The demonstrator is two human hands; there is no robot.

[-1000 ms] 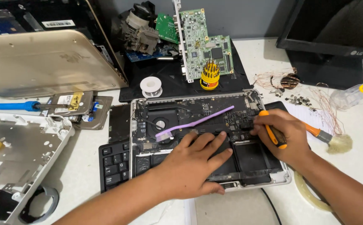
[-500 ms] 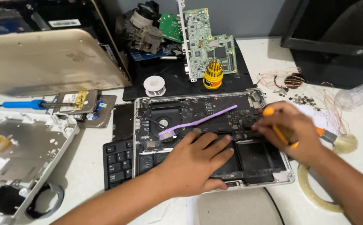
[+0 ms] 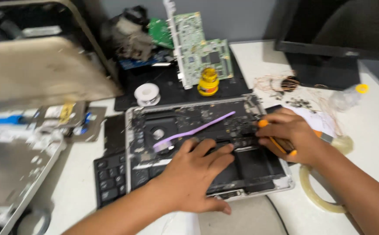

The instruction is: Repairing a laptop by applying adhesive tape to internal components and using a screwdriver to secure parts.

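Observation:
An opened laptop base (image 3: 133, 130) lies on the white table with its board, fan and black battery cells exposed. My left hand (image 3: 194, 178) rests flat on the battery area, fingers spread. Over the right side of the board, my right hand (image 3: 287, 135) grips an orange-handled screwdriver (image 3: 281, 146), tip pointing toward the board's right edge. A purple plastic pry tool (image 3: 194, 130) lies diagonally across the board, left of my right hand.
A black keyboard (image 3: 109, 182) sits left of the laptop. Behind stand green circuit boards (image 3: 200, 52), a yellow bottle (image 3: 208, 82), a solder spool (image 3: 147, 93) and a dark monitor (image 3: 329, 39). A tape ring (image 3: 316, 196) lies at right; laptop shells lie at left.
The view has shifted and blurred slightly. My right hand with the screwdriver has edged left toward the board's right edge. My left hand stays on the battery.

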